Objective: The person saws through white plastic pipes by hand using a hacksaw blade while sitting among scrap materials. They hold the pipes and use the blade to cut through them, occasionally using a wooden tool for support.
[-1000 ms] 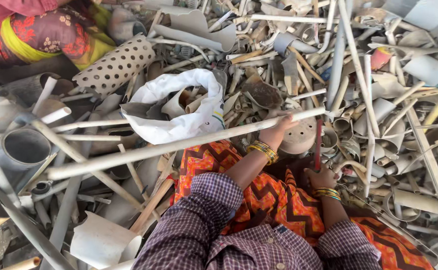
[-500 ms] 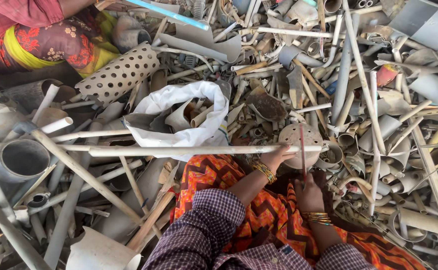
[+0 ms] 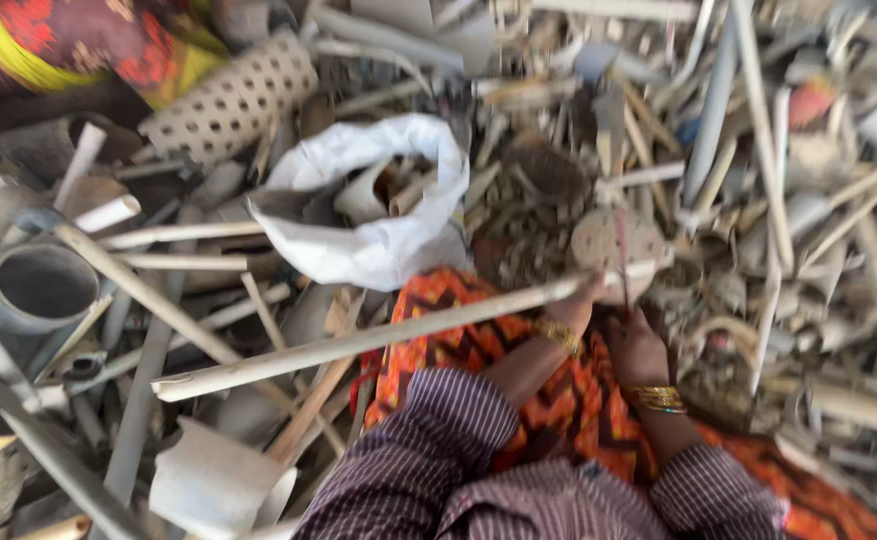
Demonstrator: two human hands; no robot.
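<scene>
Frame is motion-blurred, fine detail soft. Landmark: the long pale pipe (image 3: 368,340), lying at a shallow slant across the scrap heap, low end toward the left, high end toward the right. Left hand (image 3: 580,305) is at the pipe's high end, fingers wrapped closed around it; gold bangle (image 3: 556,333) on that wrist just below the pipe. Right hand (image 3: 636,345) sits just right of the pipe's high end, fingers closed on a thin dark red rod (image 3: 621,262) that stands near upright from the hand. Behind the rod, touching or just past the pipe's tip, a round tan perforated disc (image 3: 603,240); cannot tell whether either hand touches it. Second set of gold bangles (image 3: 658,398) on the right wrist, below and right of the pipe end. Both forearms come out of purple checked sleeves (image 3: 418,450) below the pipe, over orange zigzag cloth (image 3: 478,345) that the pipe crosses. Above the pipe's middle: an open white sack (image 3: 378,235) with short pipe offcuts inside. Above-left of that, well clear of the pipe, a perforated beige tube (image 3: 233,95). Left of the pipe's low end, a wide grey pipe socket (image 3: 43,285), mouth up. Another person's red and yellow patterned clothing (image 3: 68,40) shows at the far upper left. Everything rests on a heap of mixed grey and white plastic pipe scrap (image 3: 788,200).
</scene>
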